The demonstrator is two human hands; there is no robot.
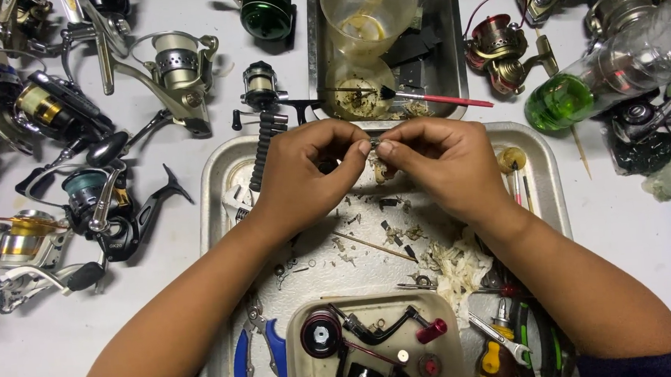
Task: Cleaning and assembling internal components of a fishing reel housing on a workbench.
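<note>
Both hands meet at frame centre, over top of metal tray (215, 180). Left hand (304, 175) & right hand (439, 167) pinch small metal part (374, 143) btwn fingertips; part mostly hidden, kind unclear. Tub (304, 369) w/ reel parts at bottom centre, blue pliers (245, 357) bottom left of tray. Reels (80, 204) at left, green bottle (578, 96) upper right, brush (438, 97) above hands.

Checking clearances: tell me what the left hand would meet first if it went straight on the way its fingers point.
The left hand points right, toward the right hand. It would meet the small metal part pinched between both hands' fingertips, then the right hand's fingers almost at once; they look nearly touching, though depth is unclear.
</note>
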